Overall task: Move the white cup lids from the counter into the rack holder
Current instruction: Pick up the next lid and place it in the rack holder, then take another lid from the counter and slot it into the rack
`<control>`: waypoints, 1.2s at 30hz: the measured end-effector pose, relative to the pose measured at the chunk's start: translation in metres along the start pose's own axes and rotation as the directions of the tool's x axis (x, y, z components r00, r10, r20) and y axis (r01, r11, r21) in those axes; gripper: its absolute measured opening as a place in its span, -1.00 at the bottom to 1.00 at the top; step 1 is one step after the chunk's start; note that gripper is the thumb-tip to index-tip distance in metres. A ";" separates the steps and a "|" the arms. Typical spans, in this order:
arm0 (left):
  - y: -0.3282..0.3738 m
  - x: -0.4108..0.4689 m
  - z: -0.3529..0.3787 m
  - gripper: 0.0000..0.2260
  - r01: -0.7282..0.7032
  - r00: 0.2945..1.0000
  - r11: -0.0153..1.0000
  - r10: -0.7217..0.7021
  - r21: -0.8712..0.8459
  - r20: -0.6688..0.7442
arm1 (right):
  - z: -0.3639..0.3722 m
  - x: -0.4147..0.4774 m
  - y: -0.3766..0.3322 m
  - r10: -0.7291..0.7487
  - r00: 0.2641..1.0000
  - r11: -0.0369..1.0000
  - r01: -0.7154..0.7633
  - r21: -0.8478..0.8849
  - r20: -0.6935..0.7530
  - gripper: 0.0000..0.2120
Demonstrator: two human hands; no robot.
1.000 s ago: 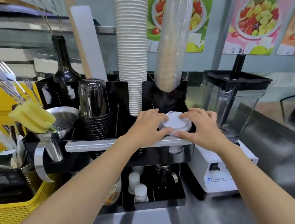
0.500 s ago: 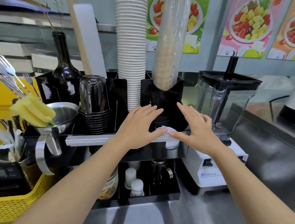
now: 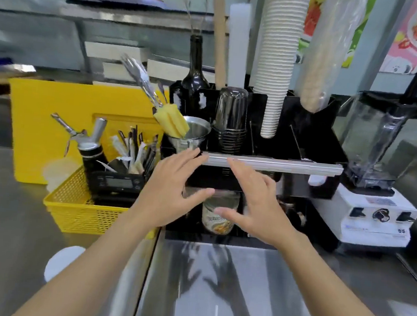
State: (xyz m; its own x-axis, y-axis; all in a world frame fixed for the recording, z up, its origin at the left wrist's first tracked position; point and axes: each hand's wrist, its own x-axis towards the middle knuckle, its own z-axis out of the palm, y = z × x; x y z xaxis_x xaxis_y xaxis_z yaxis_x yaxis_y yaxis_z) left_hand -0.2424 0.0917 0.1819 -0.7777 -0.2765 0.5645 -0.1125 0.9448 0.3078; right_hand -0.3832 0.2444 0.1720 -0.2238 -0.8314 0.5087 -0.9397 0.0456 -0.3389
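The black rack holder (image 3: pixel 314 147) stands at the back of the steel counter, with a silver front rail. A white lid stack (image 3: pixel 317 180) shows low in its right compartment, just under the rail. Another white round lid (image 3: pixel 63 261) lies on the counter at the lower left, partly behind my left forearm. My left hand (image 3: pixel 171 192) and my right hand (image 3: pixel 254 202) hover side by side in front of the rack's left half, fingers spread, holding nothing.
A yellow basket (image 3: pixel 81 212) with a scale, straws and a cream whipper sits left of the rack. A white-based blender (image 3: pixel 377 177) stands at the right. Tall paper cup stacks, dark cups, a wine bottle and a steel funnel fill the rack. A jar (image 3: pixel 218 218) sits under it.
Both hands have let go of the lids in the right compartment and drawn back to the left and toward me. The view has swung left, bringing the yellow basket and counter lid into sight.
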 end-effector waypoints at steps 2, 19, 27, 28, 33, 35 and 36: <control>-0.016 -0.033 -0.017 -0.39 0.050 0.999 0.999 -0.050 0.004 -0.003 | 0.028 0.003 -0.029 -0.012 0.999 0.999 0.010 0.052 0.039 -0.20; -0.130 -0.314 -0.090 -0.26 0.510 0.857 0.857 -0.513 0.071 0.036 | 0.252 -0.028 -0.217 -0.189 0.842 0.960 0.050 0.276 0.505 -0.14; -0.140 -0.401 -0.088 -0.14 0.677 0.730 0.735 -0.678 0.047 0.085 | 0.308 -0.059 -0.259 -0.258 0.752 0.952 0.088 0.295 0.607 -0.18; -0.140 -0.407 -0.088 -0.14 0.687 0.722 0.726 -0.688 0.046 0.075 | 0.312 -0.061 -0.260 -0.252 0.748 0.953 0.082 0.292 0.614 -0.19; -0.141 -0.433 -0.085 -0.27 0.709 0.698 0.704 -0.709 0.048 0.097 | 0.324 -0.066 -0.262 -0.233 0.752 0.954 0.053 0.296 0.617 -0.25; -0.140 -0.440 -0.084 -0.29 0.715 0.689 0.697 -0.716 0.052 0.111 | 0.326 -0.066 -0.263 -0.221 0.762 0.952 0.033 0.304 0.609 -0.28; -0.139 -0.442 -0.084 -0.28 0.722 0.683 0.690 -0.722 0.043 0.113 | 0.326 -0.066 -0.264 -0.219 0.765 0.949 0.022 0.315 0.606 -0.29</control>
State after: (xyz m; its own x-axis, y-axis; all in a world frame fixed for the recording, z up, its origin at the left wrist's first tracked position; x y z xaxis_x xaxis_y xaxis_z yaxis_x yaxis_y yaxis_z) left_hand 0.1686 0.0678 -0.0458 -0.5194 -0.8510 0.0772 -0.6662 0.4598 0.5872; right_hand -0.0359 0.1064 -0.0298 0.1918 -0.9813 -0.0165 -0.8150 -0.1498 -0.5598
